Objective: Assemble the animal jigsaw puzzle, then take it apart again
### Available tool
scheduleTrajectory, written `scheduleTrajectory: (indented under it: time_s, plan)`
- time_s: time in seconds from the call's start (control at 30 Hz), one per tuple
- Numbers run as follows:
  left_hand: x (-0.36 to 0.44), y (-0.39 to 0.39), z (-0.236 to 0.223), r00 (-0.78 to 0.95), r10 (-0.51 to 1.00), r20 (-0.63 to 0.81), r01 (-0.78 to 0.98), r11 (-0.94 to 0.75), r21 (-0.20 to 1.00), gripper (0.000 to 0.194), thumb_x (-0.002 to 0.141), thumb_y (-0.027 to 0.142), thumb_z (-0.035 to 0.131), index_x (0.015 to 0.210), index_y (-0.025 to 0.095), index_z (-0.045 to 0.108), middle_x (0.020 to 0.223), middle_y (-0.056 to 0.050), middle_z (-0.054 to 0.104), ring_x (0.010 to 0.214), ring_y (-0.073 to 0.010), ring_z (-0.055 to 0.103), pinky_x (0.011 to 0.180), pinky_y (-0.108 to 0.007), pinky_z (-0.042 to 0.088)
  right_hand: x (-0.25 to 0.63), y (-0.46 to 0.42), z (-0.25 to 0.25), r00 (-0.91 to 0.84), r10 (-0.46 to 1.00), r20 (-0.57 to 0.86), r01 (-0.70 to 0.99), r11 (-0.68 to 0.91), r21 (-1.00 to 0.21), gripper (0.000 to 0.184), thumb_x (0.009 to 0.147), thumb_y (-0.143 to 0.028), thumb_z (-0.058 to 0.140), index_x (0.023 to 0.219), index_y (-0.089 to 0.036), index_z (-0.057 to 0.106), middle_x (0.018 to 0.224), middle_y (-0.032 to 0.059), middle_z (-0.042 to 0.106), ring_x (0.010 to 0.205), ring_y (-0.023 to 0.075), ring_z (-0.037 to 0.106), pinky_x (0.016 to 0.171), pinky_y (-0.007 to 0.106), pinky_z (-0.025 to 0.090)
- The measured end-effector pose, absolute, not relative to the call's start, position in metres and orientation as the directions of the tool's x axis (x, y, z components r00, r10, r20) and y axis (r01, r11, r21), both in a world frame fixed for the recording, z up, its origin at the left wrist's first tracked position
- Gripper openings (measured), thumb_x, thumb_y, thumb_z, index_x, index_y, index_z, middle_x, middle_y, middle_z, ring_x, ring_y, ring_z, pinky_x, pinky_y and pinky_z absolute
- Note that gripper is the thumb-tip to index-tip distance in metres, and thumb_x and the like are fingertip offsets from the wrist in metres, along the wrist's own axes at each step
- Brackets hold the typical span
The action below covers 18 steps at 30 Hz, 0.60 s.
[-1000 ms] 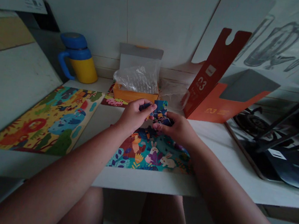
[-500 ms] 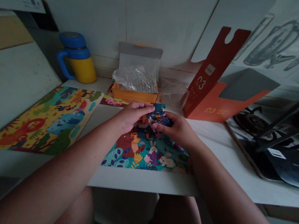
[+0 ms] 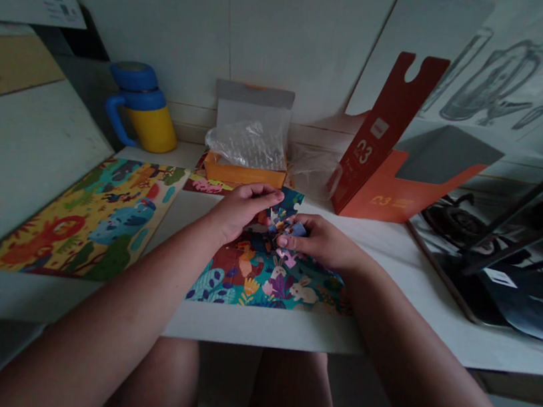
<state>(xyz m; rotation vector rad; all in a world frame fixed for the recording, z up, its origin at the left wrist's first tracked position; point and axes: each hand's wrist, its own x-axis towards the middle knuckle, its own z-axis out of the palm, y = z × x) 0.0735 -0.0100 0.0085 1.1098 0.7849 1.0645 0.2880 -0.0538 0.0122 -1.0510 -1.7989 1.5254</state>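
Note:
Above a partly covered blue-green jigsaw puzzle (image 3: 260,283) with rabbits and a fox, both hands are close together. My left hand (image 3: 242,213) is closed, thumb and fingers pinching joined dark-blue puzzle pieces (image 3: 293,198). Lower and to the right, my right hand (image 3: 319,240) is closed around several loose pieces (image 3: 298,230), its thumb on top. A pink-purple piece (image 3: 287,257) shows just under that thumb; whether it is held or lies on the puzzle I cannot tell. The hands hide the puzzle's upper part.
A yellow animal puzzle (image 3: 92,219) lies at the left. Behind stand a blue-and-yellow jug (image 3: 146,108), an open orange box (image 3: 245,174) with clear plastic wrap (image 3: 244,144), and a tall orange carton (image 3: 380,185). A gas stove (image 3: 464,230) is at the right. The counter edge (image 3: 258,330) runs in front.
My right hand has lowered slightly and turned, so the loose pieces in it show more, and the pink-purple piece has come into sight. My left hand is nearly unmoved. My legs have shifted.

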Motion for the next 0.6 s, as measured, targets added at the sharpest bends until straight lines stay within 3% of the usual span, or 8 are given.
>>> scheduleTrajectory:
  time_s: [0.13, 0.3, 0.43, 0.53, 0.6]
  plan:
    - [0.072, -0.009, 0.015, 0.215, 0.975, 0.047, -0.321, 0.025, 0.947, 0.046, 0.063, 0.048, 0.1, 0.09, 0.019, 0.075, 0.089, 0.002, 0.067, 0.069, -0.0085, 0.057, 0.053, -0.019, 0.048, 0.287, -0.052, 0.01, -0.404, 0.906, -0.124, 0.275, -0.009, -0.962, 0.054, 0.082, -0.068, 0.084, 0.103, -0.019, 0.079, 0.091, 0.0038, 0.078, 0.073, 0.0183, 0.066, 0.069, 0.031, 0.056]
    - [0.076, -0.014, 0.014, 0.365, 0.928, 0.069, -0.2, 0.006, 0.98, 0.043, 0.07, 0.051, 0.095, 0.089, 0.018, 0.074, 0.089, -0.001, 0.066, 0.07, -0.0103, 0.058, 0.054, -0.021, 0.052, 0.283, -0.043, -0.001, -0.112, 0.985, -0.133, 0.211, -0.107, -0.972, 0.055, 0.085, -0.074, 0.075, 0.105, -0.023, 0.073, 0.078, 0.0014, 0.072, 0.058, 0.0156, 0.059, 0.052, 0.028, 0.05]
    - [0.084, -0.018, 0.004, 0.439, 0.892, 0.11, -0.055, -0.095, 0.994, 0.04, 0.077, 0.052, 0.09, 0.088, 0.018, 0.071, 0.087, -0.001, 0.064, 0.068, -0.0109, 0.058, 0.055, -0.024, 0.057, 0.281, -0.039, -0.006, -0.062, 0.987, -0.147, 0.143, -0.137, -0.98, 0.064, 0.092, -0.084, 0.058, 0.111, -0.024, 0.072, 0.076, 0.0046, 0.071, 0.059, 0.0188, 0.062, 0.051, 0.031, 0.053]
    - [0.086, -0.017, -0.001, 0.403, 0.908, 0.115, 0.004, -0.127, 0.992, 0.039, 0.081, 0.052, 0.088, 0.087, 0.019, 0.067, 0.085, 0.001, 0.061, 0.064, -0.0099, 0.057, 0.055, -0.024, 0.057, 0.28, -0.039, -0.01, -0.025, 0.987, -0.159, 0.094, -0.156, -0.983, 0.072, 0.094, -0.088, 0.049, 0.113, -0.023, 0.073, 0.078, 0.0083, 0.073, 0.062, 0.0228, 0.066, 0.055, 0.037, 0.058]
    - [0.086, -0.016, -0.003, 0.363, 0.925, 0.113, 0.037, -0.136, 0.99, 0.038, 0.082, 0.051, 0.087, 0.089, 0.02, 0.066, 0.085, 0.001, 0.061, 0.064, -0.01, 0.059, 0.054, -0.023, 0.057, 0.28, -0.039, -0.012, -0.044, 0.995, -0.093, 0.173, -0.084, -0.981, 0.083, 0.096, -0.092, 0.036, 0.117, -0.021, 0.074, 0.075, 0.0094, 0.073, 0.06, 0.0237, 0.066, 0.057, 0.039, 0.058]
